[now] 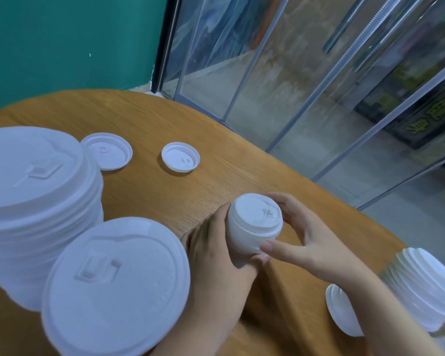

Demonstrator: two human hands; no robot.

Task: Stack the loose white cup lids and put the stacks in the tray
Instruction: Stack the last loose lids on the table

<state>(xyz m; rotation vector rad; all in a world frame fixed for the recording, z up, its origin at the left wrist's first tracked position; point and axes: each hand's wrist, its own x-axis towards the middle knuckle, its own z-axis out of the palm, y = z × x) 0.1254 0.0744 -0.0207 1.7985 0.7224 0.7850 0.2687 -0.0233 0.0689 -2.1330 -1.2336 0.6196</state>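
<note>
A: What do the hands have?

B: A short stack of small white plastic cup lids (254, 223), held between both, just above the round wooden table (190, 119), right of centre. The left hand (216, 242) curls round its near-left side, thumb underneath; the right hand (303, 232) wraps the far-right side, thumb against the near edge.

A: Loose lids?

B: Two single white lids lie upside down farther back: one far left (107, 151), touching or just behind the tall stack of white lids (36, 191) at the left edge, another (181, 157) alone mid-table, well apart from the hands. A lower stack with a broad white lid on top (116, 286) sits nearest, left.

A: And right?

B: A ribbed lid stack lying tilted (427, 286) at the near right, with one lid (341, 312) beside it, partly behind the right forearm. I cannot make out a tray.
</note>
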